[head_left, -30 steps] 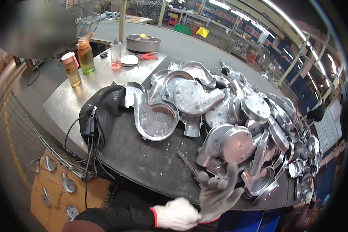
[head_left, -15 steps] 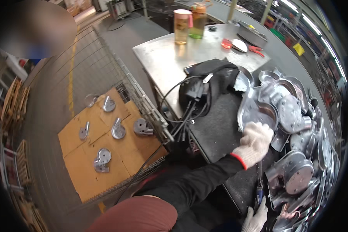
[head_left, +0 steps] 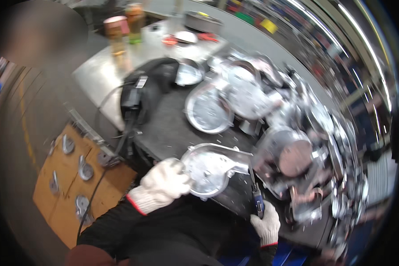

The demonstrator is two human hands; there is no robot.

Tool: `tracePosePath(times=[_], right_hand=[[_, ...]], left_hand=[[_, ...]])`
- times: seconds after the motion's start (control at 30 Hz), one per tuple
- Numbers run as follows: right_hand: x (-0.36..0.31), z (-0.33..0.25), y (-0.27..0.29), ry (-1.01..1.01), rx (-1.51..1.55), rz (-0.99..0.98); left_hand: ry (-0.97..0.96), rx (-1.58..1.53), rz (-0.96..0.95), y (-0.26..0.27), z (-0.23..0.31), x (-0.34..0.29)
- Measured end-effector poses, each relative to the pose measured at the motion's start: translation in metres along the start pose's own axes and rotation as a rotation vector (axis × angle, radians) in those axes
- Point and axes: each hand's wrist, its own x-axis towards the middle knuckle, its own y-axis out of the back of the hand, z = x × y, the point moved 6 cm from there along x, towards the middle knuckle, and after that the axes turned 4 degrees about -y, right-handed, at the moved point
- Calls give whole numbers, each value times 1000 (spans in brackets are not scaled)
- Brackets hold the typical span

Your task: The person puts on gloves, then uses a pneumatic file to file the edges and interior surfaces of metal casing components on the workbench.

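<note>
My left hand (head_left: 162, 185), in a white knit glove with a red cuff, grips the rim of a snail-shaped cast metal housing (head_left: 205, 172) at its left side. The housing's shallow hollow faces up, and its outlet neck points right. My right hand (head_left: 267, 225), gloved the same way, is closed around a blue-handled tool (head_left: 258, 205). A slim dark shaft runs up from the handle to beside the housing's neck; motion blur hides its exact kind. Just beyond, another open round housing (head_left: 208, 110) lies on the black bench top (head_left: 164, 128).
A heap of metal housings (head_left: 292, 150) covers the bench's right side. A black bag-like object (head_left: 153, 82) with cables sits at the far left. Behind it, a metal table (head_left: 91, 73) carries bottles and red-handled pliers (head_left: 207, 37). Several housings lie on cardboard (head_left: 53, 217) at lower left.
My left hand has drawn a housing from the heap's edge back toward me. My right hand, still on the blue-handled tool, shows more fully. The whole view has swung to the right.
</note>
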Motion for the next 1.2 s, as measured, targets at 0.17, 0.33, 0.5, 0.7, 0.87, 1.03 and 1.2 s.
tracePosePath(times=[0.17,0.33,0.5,0.7,0.87,1.03,1.2], right_hand=[[-67,47,-30,-307,597,-100],[-105,46,-57,-246,1137,-210],[-81,30,-66,-186,1194,-365],[-39,19,-56,33,1034,-490],[-45,35,-59,11,984,-451],[-56,35,-58,186,740,-382],[-53,30,-46,222,615,-397]], left_hand=[[-105,-144,-51,-4,29,16],[-170,-142,93,-22,29,27],[-195,-71,211,-2,-9,22],[38,-91,-70,-11,-35,30],[195,-600,50,-35,-44,16],[372,-833,232,-44,-51,0],[393,-662,75,-35,-51,6]])
